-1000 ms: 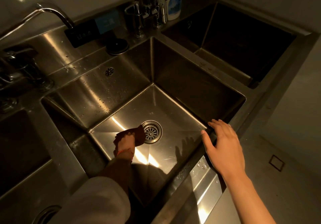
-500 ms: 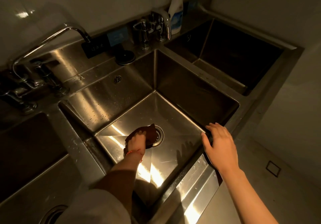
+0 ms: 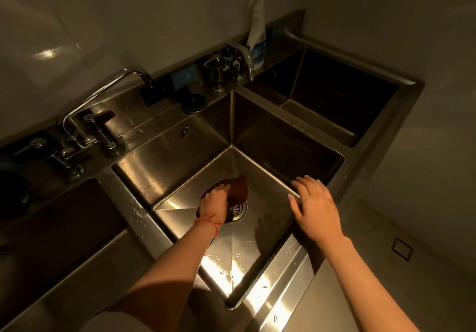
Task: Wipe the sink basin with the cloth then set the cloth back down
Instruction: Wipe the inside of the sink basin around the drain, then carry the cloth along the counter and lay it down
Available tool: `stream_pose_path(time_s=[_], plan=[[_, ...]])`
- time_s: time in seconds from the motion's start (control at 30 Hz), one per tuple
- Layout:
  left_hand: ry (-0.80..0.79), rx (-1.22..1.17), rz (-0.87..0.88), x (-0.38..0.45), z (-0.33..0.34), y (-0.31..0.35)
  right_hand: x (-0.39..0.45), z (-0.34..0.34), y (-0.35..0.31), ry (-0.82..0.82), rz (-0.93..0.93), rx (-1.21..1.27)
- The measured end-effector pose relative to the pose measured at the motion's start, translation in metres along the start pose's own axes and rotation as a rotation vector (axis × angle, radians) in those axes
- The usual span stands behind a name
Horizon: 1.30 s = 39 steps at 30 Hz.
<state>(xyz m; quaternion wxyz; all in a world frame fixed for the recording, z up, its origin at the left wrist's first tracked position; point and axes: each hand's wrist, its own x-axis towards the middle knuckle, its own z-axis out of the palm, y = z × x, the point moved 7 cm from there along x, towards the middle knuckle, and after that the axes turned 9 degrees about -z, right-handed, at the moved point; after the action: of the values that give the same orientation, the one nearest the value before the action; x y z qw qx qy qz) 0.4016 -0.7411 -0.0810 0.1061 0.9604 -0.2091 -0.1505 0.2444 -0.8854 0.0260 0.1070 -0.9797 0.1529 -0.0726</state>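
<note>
- Wiping step in hand, judged mid-way: left hand (image 3: pixel 215 201) down in the middle sink basin (image 3: pixel 260 231), pressed on the dark brown cloth (image 3: pixel 238 188).
- Cloth lay flat-ish on basin floor at its centre, partly over the drain strainer (image 3: pixel 239 210); far tip pointed toward basin's back-right corner.
- Left fingers (image 3: pixel 223 189) curled together over the cloth, pinning it to the steel; no lift seen.
- Right hand (image 3: pixel 315 206) at basin's right rim, fingers (image 3: pixel 306 184) apart & relaxed, nothing held; contact w/ rim probable, can't tell for sure.
- Water droplets visible on near part of basin floor & on front edge of counter (image 3: pixel 280 298).
- Faucet (image 3: pixel 103 94) at counter's back-left, spray bottle (image 3: pixel 257 35) at back edge; both untouched.
- Next move, as a guess: sweep cloth w/ steady pressure toward near floor and side walls, not yet covered by the look of the drops.
- After that: cloth set back down on counter; spot not evident.
</note>
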Motion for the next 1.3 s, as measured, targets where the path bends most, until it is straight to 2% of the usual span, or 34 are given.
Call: stream_pose_path(time_s=[0.27, 0.63, 0.9, 1.1, 1.3], plan=[[0.063, -0.092, 0.166, -0.028, -0.042, 0.024, 0.004, -0.015, -0.052, 0.034, -0.144, 0.019], [0.274, -0.029, 0.391, -0.085, -0.095, 0.05, -0.011, -0.024, -0.088, 0.056, -0.235, -0.064], [0.309, -0.003, 0.42, -0.117, -0.116, 0.072, -0.015, -0.05, -0.089, 0.237, -0.198, -0.168], [0.476, 0.032, 0.435, -0.144, -0.141, 0.109, -0.024, -0.08, -0.07, 0.447, -0.34, -0.199], [0.539, 0.038, 0.405, -0.153, -0.144, 0.149, -0.029, -0.118, -0.037, 0.611, -0.481, -0.165]])
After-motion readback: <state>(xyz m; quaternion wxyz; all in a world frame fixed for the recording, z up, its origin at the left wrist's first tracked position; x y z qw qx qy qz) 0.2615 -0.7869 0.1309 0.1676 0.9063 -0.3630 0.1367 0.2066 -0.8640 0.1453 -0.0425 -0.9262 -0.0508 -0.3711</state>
